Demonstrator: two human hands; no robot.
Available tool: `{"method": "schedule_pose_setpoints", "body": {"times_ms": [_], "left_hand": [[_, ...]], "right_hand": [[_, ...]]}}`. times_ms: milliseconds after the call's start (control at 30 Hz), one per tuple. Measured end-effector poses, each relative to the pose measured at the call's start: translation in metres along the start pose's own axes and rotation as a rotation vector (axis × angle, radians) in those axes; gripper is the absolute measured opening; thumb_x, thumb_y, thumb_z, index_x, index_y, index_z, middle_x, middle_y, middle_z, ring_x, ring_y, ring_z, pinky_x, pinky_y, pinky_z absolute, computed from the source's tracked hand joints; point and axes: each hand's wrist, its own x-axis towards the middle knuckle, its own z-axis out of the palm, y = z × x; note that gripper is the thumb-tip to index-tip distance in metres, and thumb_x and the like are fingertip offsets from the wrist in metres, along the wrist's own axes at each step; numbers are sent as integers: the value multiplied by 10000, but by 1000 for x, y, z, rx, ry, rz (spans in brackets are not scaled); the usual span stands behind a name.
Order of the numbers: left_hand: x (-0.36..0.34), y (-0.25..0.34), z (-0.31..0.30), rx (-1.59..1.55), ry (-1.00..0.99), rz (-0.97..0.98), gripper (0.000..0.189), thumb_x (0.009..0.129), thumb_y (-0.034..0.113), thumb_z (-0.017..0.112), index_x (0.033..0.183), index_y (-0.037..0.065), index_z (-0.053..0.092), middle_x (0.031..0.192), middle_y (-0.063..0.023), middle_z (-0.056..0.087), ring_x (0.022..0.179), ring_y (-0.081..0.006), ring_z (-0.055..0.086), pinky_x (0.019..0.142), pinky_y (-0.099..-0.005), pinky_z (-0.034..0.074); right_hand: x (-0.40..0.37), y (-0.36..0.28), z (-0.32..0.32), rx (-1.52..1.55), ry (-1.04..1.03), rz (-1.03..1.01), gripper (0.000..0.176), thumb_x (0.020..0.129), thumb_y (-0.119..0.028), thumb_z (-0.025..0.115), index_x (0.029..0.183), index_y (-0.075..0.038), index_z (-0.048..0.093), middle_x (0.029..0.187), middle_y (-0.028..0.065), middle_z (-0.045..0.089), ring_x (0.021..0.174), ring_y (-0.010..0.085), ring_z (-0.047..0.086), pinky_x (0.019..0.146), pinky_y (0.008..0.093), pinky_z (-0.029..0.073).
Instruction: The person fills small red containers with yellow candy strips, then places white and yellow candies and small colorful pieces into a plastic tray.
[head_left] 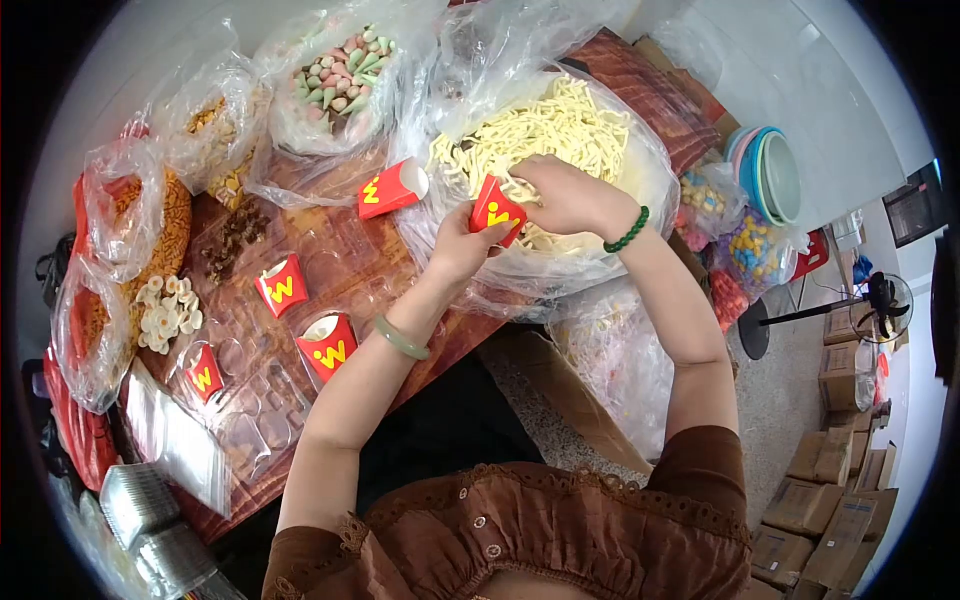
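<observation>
Only one view here, the head cam, so going off that. The left hand (462, 246) is gripping a small red carton (500, 212), fingers closing around its lower part and the thumb pressing near the yellow logo. The right hand (572, 194) is reaching in from the other side, fingers partly curling at the carton's mouth, right over the pale yellow sticks (585, 125). Can't tell whether those fingertips are pinching any sticks or just touching the rim, tbh.

The carton is sitting between the two sets of fingers, tilting a bit, with the big clear bag (652, 195) of sticks spreading under and beyond the right fingers. Another carton (384, 192) is lying just past the left fingers, on the bangle-arm side, and three more are resting farther off that way among the clear trays (262, 415).

Handling-wise, I'm guessing the carton is being super light: thin card, stiffish along the folds, but buckling if you're squeezing the flat faces hard. Holding low and around the side edges is looking right, since that's leaving the mouth free. The sticks are looking light and maybe brittle, so a loose pinch would be kinder than a fist. The bag film is probably being soft and slippery, bunching up under the wrists, so I'd be avoiding grabbing that.
</observation>
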Motion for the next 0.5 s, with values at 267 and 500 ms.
{"method": "schedule_pose_setpoints", "body": {"times_ms": [267, 500], "left_hand": [[4, -2, 4, -69, 33, 58, 354, 836, 33, 633, 1155, -2, 484, 1027, -76, 611, 849, -134, 611, 691, -247, 511], [17, -20, 8, -149, -81, 151, 403, 845, 3, 615, 1219, 29, 467, 1099, -74, 600, 951, -158, 608, 772, -282, 524]], "right_hand": [[3, 3, -8, 210, 34, -136, 199, 825, -74, 595, 1014, -13, 611, 938, 147, 595, 904, 285, 574, 793, 345, 469], [17, 15, -7, 750, -173, 77, 184, 803, 37, 586, 979, -10, 616, 888, 85, 630, 882, 170, 626, 787, 283, 516]]}}
